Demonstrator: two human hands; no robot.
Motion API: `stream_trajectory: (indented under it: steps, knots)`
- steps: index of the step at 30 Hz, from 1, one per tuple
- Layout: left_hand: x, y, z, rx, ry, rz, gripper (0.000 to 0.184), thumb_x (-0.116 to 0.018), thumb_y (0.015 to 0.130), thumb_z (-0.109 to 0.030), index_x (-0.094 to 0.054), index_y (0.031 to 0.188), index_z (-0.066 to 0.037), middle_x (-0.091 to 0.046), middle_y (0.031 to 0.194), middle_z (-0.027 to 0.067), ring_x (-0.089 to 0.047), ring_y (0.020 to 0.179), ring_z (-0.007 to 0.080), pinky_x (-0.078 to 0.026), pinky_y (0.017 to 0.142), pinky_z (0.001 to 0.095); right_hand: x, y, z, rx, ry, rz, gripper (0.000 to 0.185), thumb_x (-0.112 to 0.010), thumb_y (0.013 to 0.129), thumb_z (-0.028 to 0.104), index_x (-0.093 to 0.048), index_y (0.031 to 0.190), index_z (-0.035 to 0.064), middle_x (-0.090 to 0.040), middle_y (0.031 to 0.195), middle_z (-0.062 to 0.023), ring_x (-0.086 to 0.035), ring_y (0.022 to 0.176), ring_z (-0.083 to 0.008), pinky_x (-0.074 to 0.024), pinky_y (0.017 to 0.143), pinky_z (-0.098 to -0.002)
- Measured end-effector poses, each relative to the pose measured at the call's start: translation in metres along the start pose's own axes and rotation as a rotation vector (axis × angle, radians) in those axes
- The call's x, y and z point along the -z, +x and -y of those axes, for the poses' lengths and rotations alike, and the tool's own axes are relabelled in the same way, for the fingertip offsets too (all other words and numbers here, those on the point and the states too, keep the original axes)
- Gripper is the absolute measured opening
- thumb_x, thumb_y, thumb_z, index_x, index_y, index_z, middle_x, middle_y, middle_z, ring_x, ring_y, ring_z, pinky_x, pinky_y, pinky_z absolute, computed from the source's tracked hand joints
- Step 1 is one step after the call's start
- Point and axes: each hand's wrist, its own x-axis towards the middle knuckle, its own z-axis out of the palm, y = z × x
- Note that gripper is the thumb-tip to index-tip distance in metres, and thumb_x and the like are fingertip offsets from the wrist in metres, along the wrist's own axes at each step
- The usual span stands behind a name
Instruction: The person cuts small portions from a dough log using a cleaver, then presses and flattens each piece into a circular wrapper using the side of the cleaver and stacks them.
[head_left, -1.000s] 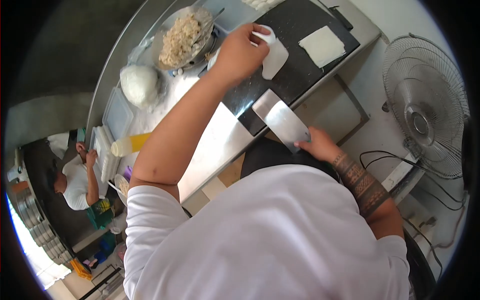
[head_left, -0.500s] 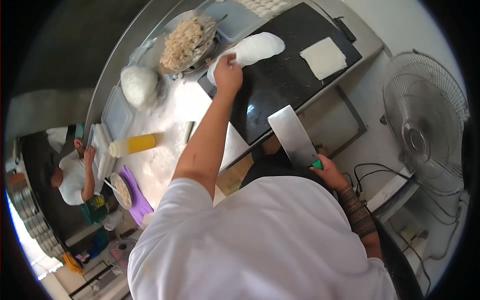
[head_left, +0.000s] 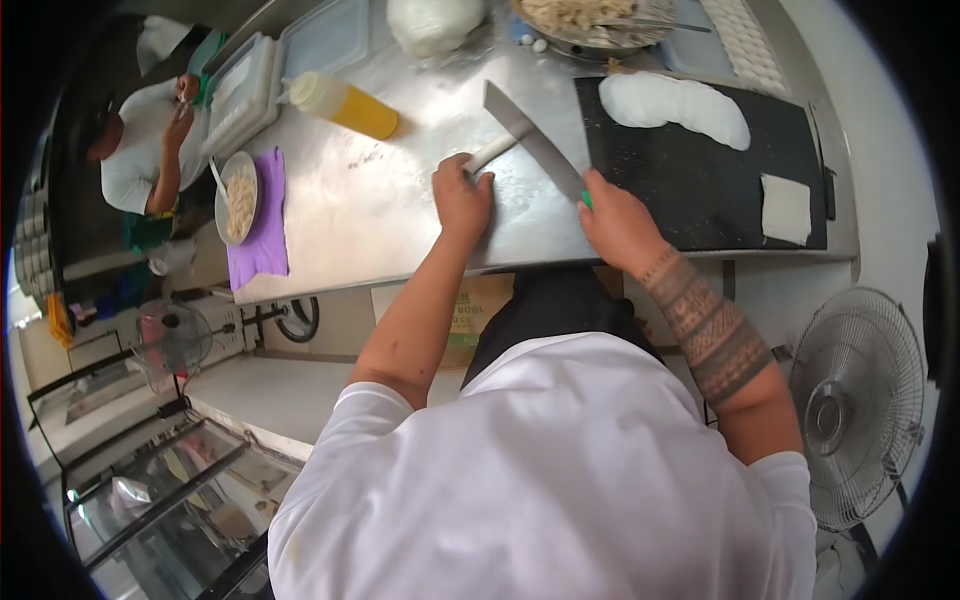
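My right hand (head_left: 620, 222) grips the green handle of a cleaver (head_left: 540, 145), its wide blade turned nearly edge-on and pointing up and left over the steel table. Beside the blade, a short pale roll of dough (head_left: 491, 153) lies on the metal. My left hand (head_left: 463, 200) holds the near end of that roll, thumb on one side and fingers on the other. Whether the blade touches the roll, I cannot tell. To the right, flattened white dough rounds (head_left: 675, 105) overlap in a row on a black board (head_left: 680, 190), with a stack of square wrappers (head_left: 786, 209) at its corner.
An oil bottle (head_left: 345, 105) lies or leans left of centre. A bowl of filling (head_left: 238, 205) rests by a purple cloth (head_left: 268, 220). At the back are a bagged dough mass (head_left: 435, 22) and a large filling bowl (head_left: 590, 45). A co-worker (head_left: 150, 150) works at left; a fan (head_left: 855, 410) stands right.
My left hand has left the white rounds and come to the dough roll. The cleaver has risen from beside the table's front edge to over the tabletop. My view has turned leftward.
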Motion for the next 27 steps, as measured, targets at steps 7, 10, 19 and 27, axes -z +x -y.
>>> stream_trajectory:
  steps: [7, 10, 19, 27]
  knots:
    - [0.007, 0.019, 0.013, 0.040, -0.122, 0.103, 0.030, -0.085, 0.084, -0.011, -0.070, 0.109, -0.003, -0.070, 0.103, 0.0157, -0.070, 0.084, 0.0299, -0.058, 0.081, 0.0423, -0.024, 0.066, 0.069, 0.148, -0.206, 0.130, 0.021, -0.056, 0.098, 0.009, -0.051, 0.117, 0.0011, -0.071, 0.091, -0.0248, -0.071, 0.088, -0.0453, -0.0556, 0.078, -0.0559]
    - [0.012, 0.024, 0.015, 0.022, -0.166, 0.148, 0.029, -0.083, 0.084, -0.010, -0.069, 0.108, -0.001, -0.069, 0.102, 0.0164, -0.070, 0.084, 0.0305, -0.058, 0.080, 0.0423, -0.041, 0.073, 0.073, 0.166, -0.255, 0.142, 0.017, -0.053, 0.098, 0.008, -0.051, 0.114, 0.0020, -0.072, 0.090, -0.0243, -0.072, 0.087, -0.0439, -0.0562, 0.076, -0.0548]
    - [0.031, 0.036, 0.016, 0.043, -0.262, 0.096, 0.023, -0.072, 0.087, -0.005, -0.066, 0.109, 0.000, -0.064, 0.107, 0.0163, -0.066, 0.082, 0.0311, -0.056, 0.075, 0.0421, -0.038, 0.059, 0.072, -0.082, -0.029, 0.107, 0.025, -0.053, 0.098, 0.009, -0.055, 0.121, -0.0019, -0.073, 0.100, -0.0273, -0.069, 0.098, -0.0499, -0.0544, 0.085, -0.0576]
    - [0.010, 0.022, -0.088, -0.390, -0.439, 0.664, 0.029, -0.081, 0.087, -0.011, -0.072, 0.114, -0.004, -0.070, 0.103, 0.0124, -0.070, 0.081, 0.0236, -0.058, 0.075, 0.0355, -0.025, -0.131, -0.041, -0.615, 1.028, -0.392, 0.021, -0.065, 0.106, 0.025, -0.059, 0.116, 0.0080, -0.053, 0.070, 0.0004, -0.050, 0.051, -0.0091, -0.0439, 0.043, -0.0278]
